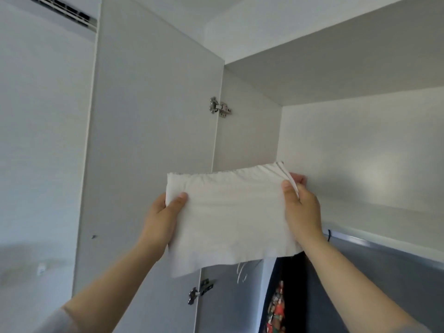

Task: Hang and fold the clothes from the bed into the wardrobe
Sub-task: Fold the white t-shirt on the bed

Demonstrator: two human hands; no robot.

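Wardrobe shelf [374, 239]: left hand [161, 219], right hand [304, 207] fingers [287, 188] pinch folded cloth [228, 215].

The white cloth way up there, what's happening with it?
A person is putting clothes away in the wardrobe. Both arms are reaching up: the left hand grips one end of the folded white cloth and the right hand grips the other. The cloth is raised at the front of the top shelf, not yet lying on it. The wardrobe door stands open, and dark clothes hang below the shelf.
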